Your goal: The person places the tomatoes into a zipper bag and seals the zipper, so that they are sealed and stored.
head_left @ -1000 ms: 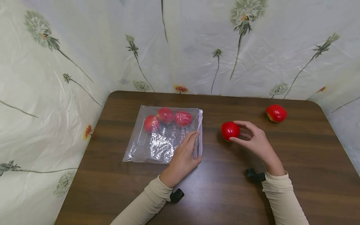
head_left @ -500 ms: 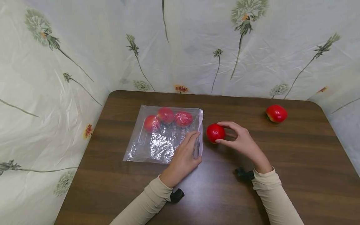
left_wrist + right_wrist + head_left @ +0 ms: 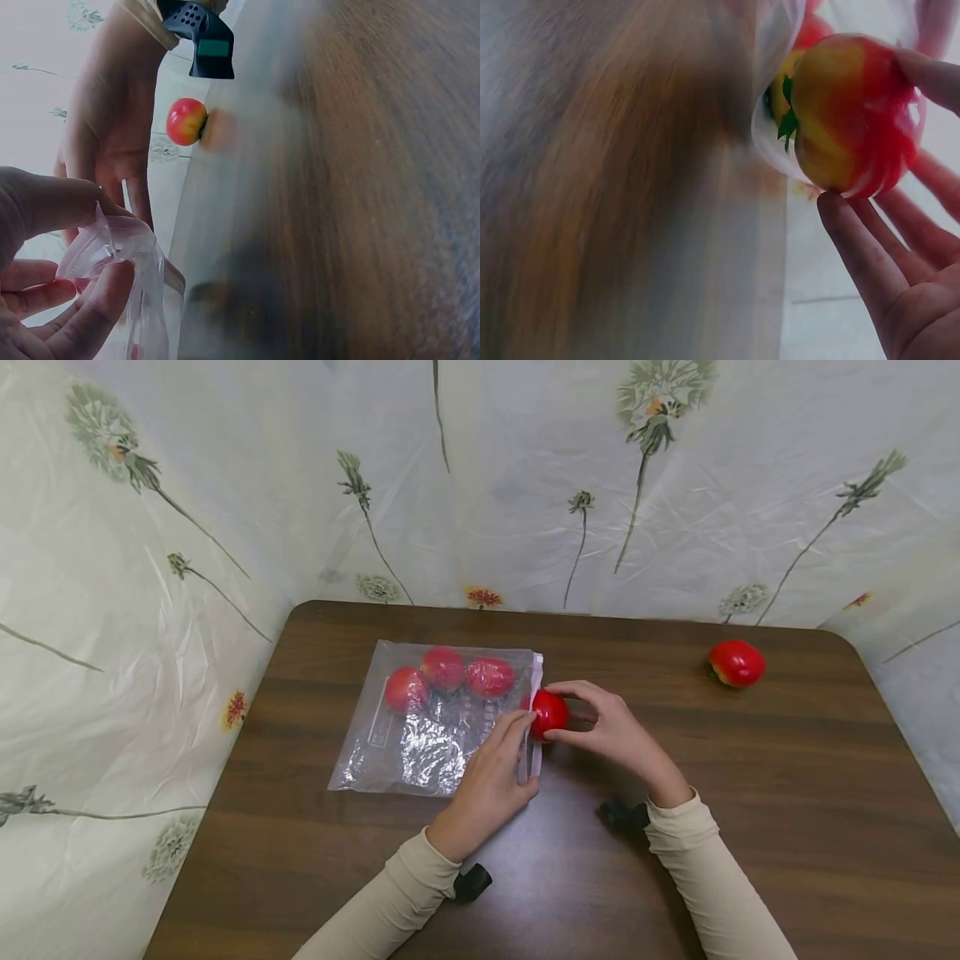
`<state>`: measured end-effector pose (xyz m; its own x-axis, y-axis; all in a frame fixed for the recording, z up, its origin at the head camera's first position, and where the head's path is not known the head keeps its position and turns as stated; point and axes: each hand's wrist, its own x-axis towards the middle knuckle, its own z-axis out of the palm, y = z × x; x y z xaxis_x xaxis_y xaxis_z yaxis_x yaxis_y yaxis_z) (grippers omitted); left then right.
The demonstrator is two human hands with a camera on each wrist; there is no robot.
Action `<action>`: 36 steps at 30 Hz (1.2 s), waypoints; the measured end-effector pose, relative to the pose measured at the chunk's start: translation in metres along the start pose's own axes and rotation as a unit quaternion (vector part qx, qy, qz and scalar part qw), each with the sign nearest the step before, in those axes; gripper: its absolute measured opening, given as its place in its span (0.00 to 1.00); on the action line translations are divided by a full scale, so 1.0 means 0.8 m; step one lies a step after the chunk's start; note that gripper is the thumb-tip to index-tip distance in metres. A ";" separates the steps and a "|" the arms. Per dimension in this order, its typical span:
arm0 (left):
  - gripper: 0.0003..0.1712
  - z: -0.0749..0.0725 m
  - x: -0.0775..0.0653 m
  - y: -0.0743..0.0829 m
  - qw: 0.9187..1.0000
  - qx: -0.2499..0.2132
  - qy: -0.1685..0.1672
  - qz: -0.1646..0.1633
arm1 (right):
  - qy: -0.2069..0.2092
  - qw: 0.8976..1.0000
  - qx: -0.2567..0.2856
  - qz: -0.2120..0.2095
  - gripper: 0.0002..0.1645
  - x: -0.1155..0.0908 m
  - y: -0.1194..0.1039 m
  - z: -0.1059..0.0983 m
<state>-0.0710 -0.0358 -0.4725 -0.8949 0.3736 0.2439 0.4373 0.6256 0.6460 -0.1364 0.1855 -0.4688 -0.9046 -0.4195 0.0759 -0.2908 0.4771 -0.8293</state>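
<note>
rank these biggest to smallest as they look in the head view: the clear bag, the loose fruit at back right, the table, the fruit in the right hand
1. Table
2. Clear bag
Unranked: loose fruit and held fruit look alike, and the held one is partly covered.
</note>
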 end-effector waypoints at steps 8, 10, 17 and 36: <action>0.49 -0.002 -0.001 0.001 1.000 0.004 0.009 0.012 | -0.015 0.999 -0.023 -0.018 0.39 0.018 -0.003 0.018; 0.49 -0.002 -0.001 0.001 1.000 0.004 0.011 0.013 | -0.017 0.999 -0.027 -0.031 0.38 0.022 -0.003 0.024; 0.50 0.000 0.000 0.000 1.000 0.002 0.010 0.013 | -0.037 0.998 -0.014 -0.048 0.36 0.027 0.001 0.033; 0.50 0.001 -0.001 -0.001 1.000 0.006 0.012 0.021 | -0.036 0.998 0.047 -0.016 0.28 0.026 0.009 0.022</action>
<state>-0.0705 -0.0358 -0.4741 -0.8772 0.3841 0.2881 0.4761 0.6179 0.6258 -0.1513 0.1663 -0.4829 -0.8698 -0.4891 0.0652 -0.2848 0.3899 -0.8757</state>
